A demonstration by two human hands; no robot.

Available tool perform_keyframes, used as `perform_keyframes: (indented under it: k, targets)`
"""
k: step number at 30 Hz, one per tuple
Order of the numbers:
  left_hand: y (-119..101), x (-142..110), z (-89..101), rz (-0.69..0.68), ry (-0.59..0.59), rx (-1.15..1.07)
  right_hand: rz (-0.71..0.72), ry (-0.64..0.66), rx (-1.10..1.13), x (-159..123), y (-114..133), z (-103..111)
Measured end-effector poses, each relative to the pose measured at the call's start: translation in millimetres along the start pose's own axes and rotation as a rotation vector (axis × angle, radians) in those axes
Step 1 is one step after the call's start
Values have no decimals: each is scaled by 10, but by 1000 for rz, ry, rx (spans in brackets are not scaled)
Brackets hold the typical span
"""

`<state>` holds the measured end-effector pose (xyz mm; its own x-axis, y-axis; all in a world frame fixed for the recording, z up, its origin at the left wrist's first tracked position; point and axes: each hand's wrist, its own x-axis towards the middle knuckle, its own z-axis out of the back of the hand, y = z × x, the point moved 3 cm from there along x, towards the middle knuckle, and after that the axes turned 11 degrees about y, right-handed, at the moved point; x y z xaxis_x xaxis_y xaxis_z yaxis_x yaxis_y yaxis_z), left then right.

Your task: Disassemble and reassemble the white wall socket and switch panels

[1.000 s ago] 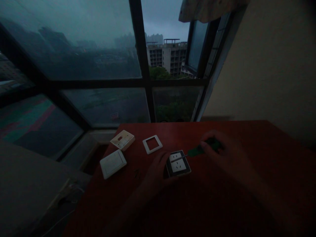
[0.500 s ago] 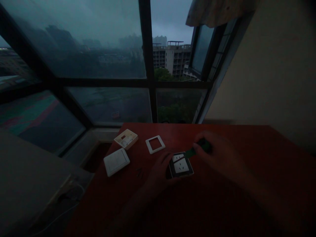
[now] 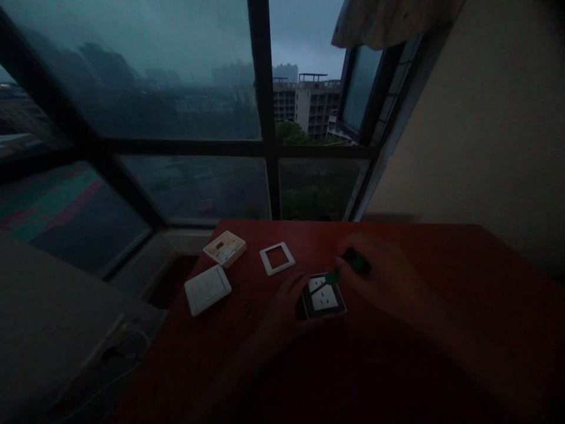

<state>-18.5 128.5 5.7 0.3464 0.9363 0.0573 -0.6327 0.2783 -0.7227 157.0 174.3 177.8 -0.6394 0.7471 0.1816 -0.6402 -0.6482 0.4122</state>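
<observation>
A wall socket (image 3: 325,296) with a white face and dark surround sits in a box on the table. My left hand (image 3: 286,303) is closed around its left side, thumb along the near edge and fingers at the far left corner. In my right hand (image 3: 373,265) is a screwdriver (image 3: 356,262) with a green handle, slanting down to the left. Its shaft crosses the socket face and the tip reaches the left edge, close to my left fingers. The dim light hides whether the tip sits in a screw.
A white square frame (image 3: 277,258) lies beyond my left hand. Farther left are an open back box (image 3: 225,248) and a white switch panel (image 3: 208,289) near the table's left edge. Small dark screws (image 3: 248,307) lie left of my left hand. Windows stand behind the table (image 3: 424,253).
My right hand and the screwdriver handle have shifted slightly left and turned, closer to the socket. My left hand and the socket have stayed nearly in place.
</observation>
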Motion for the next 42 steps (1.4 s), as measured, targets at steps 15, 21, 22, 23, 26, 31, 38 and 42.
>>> perform_keyframes:
  k: [15, 21, 22, 23, 26, 31, 38, 42]
  targets:
    - [24, -15, -15, -3, -2, -9, -13, 48, -152, 14, 44, -29]
    - [-10, 17, 46, -23, 23, -19, -124, 145, -492, 125, 264, 28]
    - [-25, 31, 62, -36, 42, -26, -149, 162, -533, 160, 299, 45]
    - [-39, 46, 80, -45, 58, -31, -157, 178, -557, 200, 332, 61]
    - [-66, 84, 132, -37, 85, -41, -110, 218, -576, 339, 399, 86]
    - [-113, 152, 174, -60, 136, -36, -206, 239, -615, 523, 371, 93]
    - [-112, 169, 91, -44, 85, -20, -172, 239, -524, 579, 434, 52]
    - [-85, 151, 65, -34, 80, -18, -33, 284, -481, 554, 459, 46]
